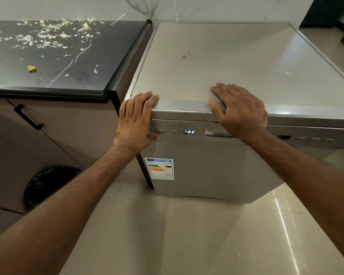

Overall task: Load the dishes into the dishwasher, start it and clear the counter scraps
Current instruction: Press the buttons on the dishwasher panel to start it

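A silver dishwasher [207,167] stands with its door closed, and its blue display [189,132] is lit. My left hand [136,120] rests on the top front left corner, fingers flat on the lid and thumb down at the button strip [167,131]. My right hand [240,110] lies flat on the front edge of the top, above the door handle [216,134]. Vegetable scraps [46,39] and a yellow bit [31,68] are scattered over the black counter [99,62] to the left. No dishes are in view.
A bin lined with a black bag [48,183] sits low at the left, in front of brown cabinet doors with a black handle [28,117]. Glossy beige floor tiles [187,235] lie in front of the dishwasher. A marble wall runs behind.
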### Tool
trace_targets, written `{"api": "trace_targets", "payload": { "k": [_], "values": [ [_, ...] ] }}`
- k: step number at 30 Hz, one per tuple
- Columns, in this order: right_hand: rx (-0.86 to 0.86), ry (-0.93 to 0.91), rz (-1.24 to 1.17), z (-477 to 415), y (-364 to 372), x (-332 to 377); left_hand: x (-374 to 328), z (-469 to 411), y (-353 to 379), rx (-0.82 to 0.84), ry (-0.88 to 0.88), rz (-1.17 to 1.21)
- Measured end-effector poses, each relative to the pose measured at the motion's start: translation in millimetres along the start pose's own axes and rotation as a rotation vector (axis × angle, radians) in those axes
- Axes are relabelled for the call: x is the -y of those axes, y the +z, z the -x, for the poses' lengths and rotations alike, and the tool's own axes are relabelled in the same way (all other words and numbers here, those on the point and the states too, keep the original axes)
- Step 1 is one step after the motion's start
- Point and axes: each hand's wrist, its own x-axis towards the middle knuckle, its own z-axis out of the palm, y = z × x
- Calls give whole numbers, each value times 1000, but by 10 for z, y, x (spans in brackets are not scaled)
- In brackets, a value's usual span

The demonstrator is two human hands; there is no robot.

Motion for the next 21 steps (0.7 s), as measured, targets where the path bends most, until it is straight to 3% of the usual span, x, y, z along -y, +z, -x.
{"api": "trace_targets", "payload": {
  "k": [21],
  "values": [
    [-36, -4, 3, -6, 42, -12, -9, -12, 38, 12, -36, -10]
  ]
}}
